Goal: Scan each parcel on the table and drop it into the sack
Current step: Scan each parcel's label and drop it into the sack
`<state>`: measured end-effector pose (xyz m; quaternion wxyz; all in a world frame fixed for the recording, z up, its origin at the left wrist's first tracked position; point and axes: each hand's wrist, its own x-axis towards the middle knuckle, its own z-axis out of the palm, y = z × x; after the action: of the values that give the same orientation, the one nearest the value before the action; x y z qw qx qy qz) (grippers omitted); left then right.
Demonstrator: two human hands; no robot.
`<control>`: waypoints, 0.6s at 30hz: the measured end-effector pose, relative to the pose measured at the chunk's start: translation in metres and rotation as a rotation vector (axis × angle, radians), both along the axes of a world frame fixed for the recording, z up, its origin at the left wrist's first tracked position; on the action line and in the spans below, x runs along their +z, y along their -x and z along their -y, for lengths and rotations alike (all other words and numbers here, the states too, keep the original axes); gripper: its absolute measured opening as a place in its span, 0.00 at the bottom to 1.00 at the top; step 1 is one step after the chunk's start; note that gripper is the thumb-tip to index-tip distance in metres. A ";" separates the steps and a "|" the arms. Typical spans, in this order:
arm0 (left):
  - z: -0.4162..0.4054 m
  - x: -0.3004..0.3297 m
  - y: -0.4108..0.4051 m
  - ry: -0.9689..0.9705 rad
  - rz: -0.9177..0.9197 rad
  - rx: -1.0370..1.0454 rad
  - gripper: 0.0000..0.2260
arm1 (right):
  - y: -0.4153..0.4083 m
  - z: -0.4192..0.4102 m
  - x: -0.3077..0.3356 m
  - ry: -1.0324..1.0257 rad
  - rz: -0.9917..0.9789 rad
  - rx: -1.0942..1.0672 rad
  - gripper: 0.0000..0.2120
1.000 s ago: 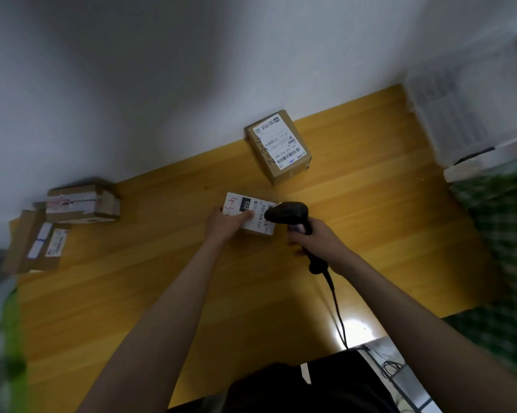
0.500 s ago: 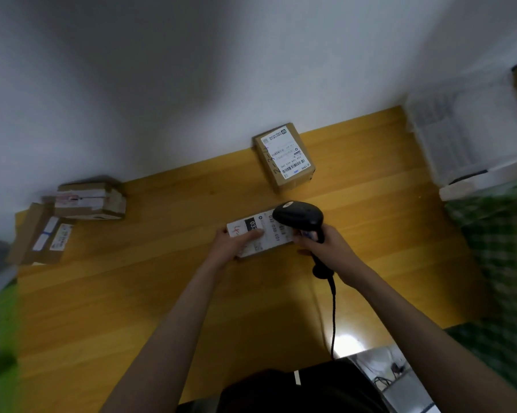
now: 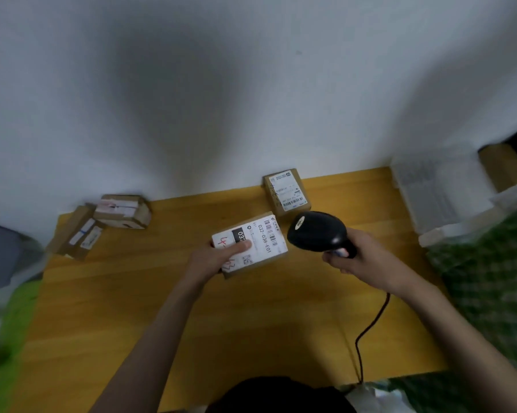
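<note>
My left hand (image 3: 214,259) grips a small cardboard parcel (image 3: 258,244) with a white label, thumb lying across the label, tilted up above the wooden table (image 3: 162,308). My right hand (image 3: 361,260) holds a black corded barcode scanner (image 3: 317,235) just right of the parcel, its head turned toward the label. Another labelled brown parcel (image 3: 285,195) lies behind by the wall. Two more parcels sit at the far left: one taped box (image 3: 123,211) and a flatter one (image 3: 78,234) leaning at the table's corner. A green checked sack (image 3: 495,287) fills the right side.
A white plastic crate (image 3: 436,192) stands at the right end of the table beside a brown box (image 3: 503,166). A white wall runs behind the table. A grey object (image 3: 1,257) and something green (image 3: 10,338) blur at the left edge. The scanner cable (image 3: 367,332) trails toward me.
My left hand has raised and tilted the parcel, turning its label up. My right hand has drawn the scanner back to the right, clear of the label. My head view has shifted upward.
</note>
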<state>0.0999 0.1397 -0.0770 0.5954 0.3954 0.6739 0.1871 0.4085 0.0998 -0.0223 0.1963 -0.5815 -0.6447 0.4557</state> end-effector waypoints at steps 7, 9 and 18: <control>0.019 0.046 0.012 -0.153 -0.131 -0.034 0.28 | -0.008 0.014 0.054 -0.166 0.305 0.293 0.13; 0.031 0.053 0.012 -0.187 -0.176 -0.038 0.29 | -0.006 0.021 0.068 -0.237 0.371 0.329 0.13; 0.104 0.068 0.008 -0.263 -0.197 0.029 0.29 | -0.007 0.071 0.096 -0.362 0.516 0.486 0.20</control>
<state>0.0923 0.0359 -0.0094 0.4669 0.4766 0.7044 0.2424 0.4159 0.0288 0.0739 0.0137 -0.4636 -0.8615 0.2067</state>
